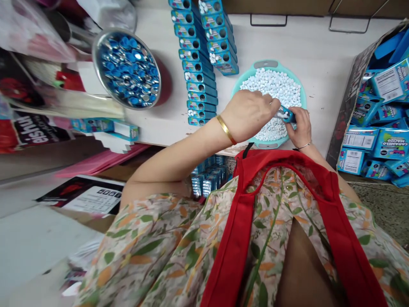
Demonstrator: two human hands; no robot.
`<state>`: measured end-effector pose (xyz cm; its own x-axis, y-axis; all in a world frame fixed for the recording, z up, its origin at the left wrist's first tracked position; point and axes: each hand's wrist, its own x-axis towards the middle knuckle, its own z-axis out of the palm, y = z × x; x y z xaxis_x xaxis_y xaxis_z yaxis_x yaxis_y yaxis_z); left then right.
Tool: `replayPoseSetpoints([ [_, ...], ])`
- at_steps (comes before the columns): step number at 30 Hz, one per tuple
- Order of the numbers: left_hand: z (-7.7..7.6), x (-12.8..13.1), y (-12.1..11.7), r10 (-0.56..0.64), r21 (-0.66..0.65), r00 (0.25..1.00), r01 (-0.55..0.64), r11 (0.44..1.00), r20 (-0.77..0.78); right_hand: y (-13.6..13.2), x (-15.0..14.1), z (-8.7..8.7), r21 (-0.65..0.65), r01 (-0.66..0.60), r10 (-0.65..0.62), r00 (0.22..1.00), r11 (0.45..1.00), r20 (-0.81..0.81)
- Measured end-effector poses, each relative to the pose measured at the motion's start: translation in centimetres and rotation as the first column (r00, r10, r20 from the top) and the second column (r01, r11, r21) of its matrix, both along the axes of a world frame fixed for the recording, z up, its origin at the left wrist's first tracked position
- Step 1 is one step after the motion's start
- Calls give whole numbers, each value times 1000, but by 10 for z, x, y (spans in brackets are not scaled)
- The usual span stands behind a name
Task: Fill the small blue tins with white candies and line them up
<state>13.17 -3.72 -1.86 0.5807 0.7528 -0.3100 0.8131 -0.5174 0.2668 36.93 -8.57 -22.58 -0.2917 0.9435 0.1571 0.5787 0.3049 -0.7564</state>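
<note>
A small blue candy box [289, 115] is gripped between the thumb and fingers of my right hand [300, 127], with white candies showing at its top. My left hand [254, 114] is closed at the box's left end, fingers curled and pointing down; what they pinch is hidden. Both hands are above a turquoise basin [303, 96] filled with small white candies [271, 85]. To the left of the basin stand two rows of similar blue candy boxes [200, 87], with round dark openings and some white candies on their tops.
A steel bowl [97, 64] of blue and silver caps sits left of the rows. On the right, a carton [347, 98] overflows with printed blue boxes [393, 140]. More blue packs [209, 177] lie below the table edge. Wire handles [268, 24] line the back.
</note>
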Motion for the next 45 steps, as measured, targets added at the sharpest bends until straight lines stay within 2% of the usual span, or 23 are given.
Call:
replayPoseSetpoints([
  [3, -11, -11, -1, 26, 31, 997, -29, 999, 75, 1, 1, 1, -17, 8, -8, 1000, 1000, -13],
  [5, -31, -29, -1, 79, 42, 994, -82, 996, 79, 1, 3, 3, -23, 21, -22, 999, 1000, -24],
  [7, -64, -53, -1, 181, 20, 983, -182, 983, 41, 2, 8, 6, -30, 50, -51, 998, 998, -42],
  [10, -130, -78, -5, 323, -83, 942, -330, 940, -88, 1, 19, 10, -48, 126, -130, 988, 991, -84],
  [13, -190, -67, -10, 345, -220, 927, -370, 903, -145, 0, 33, 13, -45, 229, -233, 965, 972, -120],
  [15, -217, -43, -11, 366, -270, 926, -377, 886, -90, 0, 42, 15, -38, 285, -287, 949, 958, -127],
  [18, -243, -4, -10, 380, -320, 925, -351, 880, 31, -1, 53, 18, -51, 331, -335, 934, 942, -125],
  [20, -255, 12, -10, 391, -343, 912, -330, 879, 125, -1, 58, 21, -73, 349, -356, 927, 934, -116],
  [24, -268, 11, -14, 450, -381, 855, -338, 860, 257, -2, 61, 25, -97, 368, -377, 920, 925, -105],
  [27, -261, -11, -17, 455, -380, 830, -328, 865, 321, -2, 61, 27, -107, 367, -377, 920, 924, -103],
  [29, -243, -28, -18, 418, -343, 825, -293, 892, 382, -3, 59, 27, -120, 362, -373, 923, 925, -93],
  [32, -202, -48, -16, 328, -262, 841, -231, 937, 430, -3, 54, 25, -96, 330, -337, 939, 939, -64],
  [36, -137, -57, -10, 229, -192, 902, -167, 967, 365, 0, 38, 21, -23, 224, -224, 974, 974, -18],
  [39, -97, -50, -4, 138, -143, 943, -99, 985, 304, 3, 22, 21, -33, 139, -139, 990, 990, 7],
  [45, -34, -24, 5, 30, -62, 996, -25, 998, 79, 7, -1, 22, -21, 58, -57, 998, 998, 15],
])
